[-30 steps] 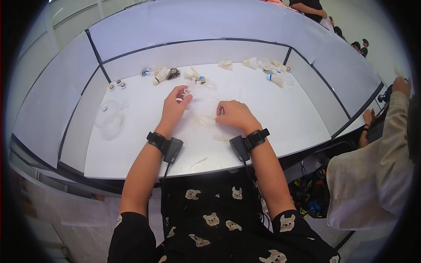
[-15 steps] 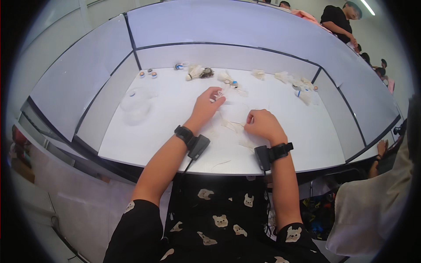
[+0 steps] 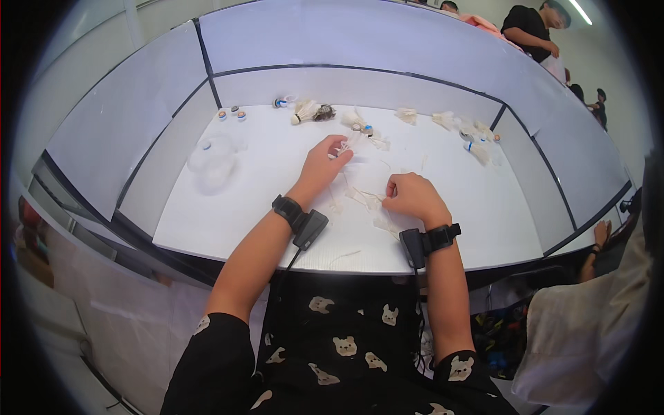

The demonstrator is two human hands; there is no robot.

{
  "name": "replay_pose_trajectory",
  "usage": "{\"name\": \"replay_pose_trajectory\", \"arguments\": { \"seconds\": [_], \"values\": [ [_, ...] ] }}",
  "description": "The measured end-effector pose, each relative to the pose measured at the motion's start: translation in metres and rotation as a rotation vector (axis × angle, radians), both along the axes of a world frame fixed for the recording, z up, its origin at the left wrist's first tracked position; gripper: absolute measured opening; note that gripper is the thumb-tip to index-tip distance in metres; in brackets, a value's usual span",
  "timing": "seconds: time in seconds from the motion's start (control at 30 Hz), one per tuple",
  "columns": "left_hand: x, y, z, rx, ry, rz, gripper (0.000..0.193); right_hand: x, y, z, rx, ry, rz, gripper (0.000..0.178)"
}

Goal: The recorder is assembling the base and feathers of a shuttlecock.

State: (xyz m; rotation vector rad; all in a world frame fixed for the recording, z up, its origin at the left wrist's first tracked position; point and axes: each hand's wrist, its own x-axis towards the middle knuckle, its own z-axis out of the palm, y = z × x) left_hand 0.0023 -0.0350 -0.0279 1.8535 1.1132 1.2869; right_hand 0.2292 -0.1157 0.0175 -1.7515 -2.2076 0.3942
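Observation:
Over the middle of the white table my left hand [image 3: 324, 169] is closed on a white shuttlecock [image 3: 346, 146], with its skirt partly hidden by the fingers. To the right and a little nearer, my right hand [image 3: 417, 197] is pinched. A thin white feather [image 3: 372, 196] runs up to its fingertips, apparently held by the quill. Loose feathers [image 3: 384, 225] lie on the table below and between the hands. Just beyond my left hand is a worn shuttlecock with a blue band [image 3: 367, 129].
Several shuttlecocks [image 3: 477, 151] lie at the back right, and others [image 3: 308, 112] at the back middle. Small round corks [image 3: 241, 116] sit at the back left, near a pile of white fluff [image 3: 213, 166]. Low panels [image 3: 166, 138] enclose the table. A person [image 3: 529, 31] stands beyond the far panel.
Both hands keep nearly the same pose and place, with the left shifting only slightly around the shuttlecock. The person beyond the panel has lowered an arm a little.

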Motion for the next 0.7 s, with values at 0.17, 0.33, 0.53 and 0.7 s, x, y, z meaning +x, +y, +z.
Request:
{"name": "replay_pose_trajectory", "arguments": {
  "seconds": [0.17,0.33,0.53,0.7],
  "values": [
    [0.002,-0.007,0.006,-0.045,-0.026,-0.013,0.041,-0.002,-0.001,-0.006,0.070,-0.076,0.026,0.020],
    [0.002,-0.004,0.003,-0.021,0.001,0.001,0.041,-0.005,0.001,-0.004,0.092,-0.005,0.003,0.020],
    [0.003,-0.006,0.004,-0.054,0.011,-0.032,0.040,-0.004,0.002,-0.005,0.142,0.163,-0.063,0.016],
    [0.002,-0.010,0.007,-0.039,-0.035,-0.110,0.044,-0.006,0.007,-0.012,0.234,0.237,-0.046,0.016]
  ]
}}
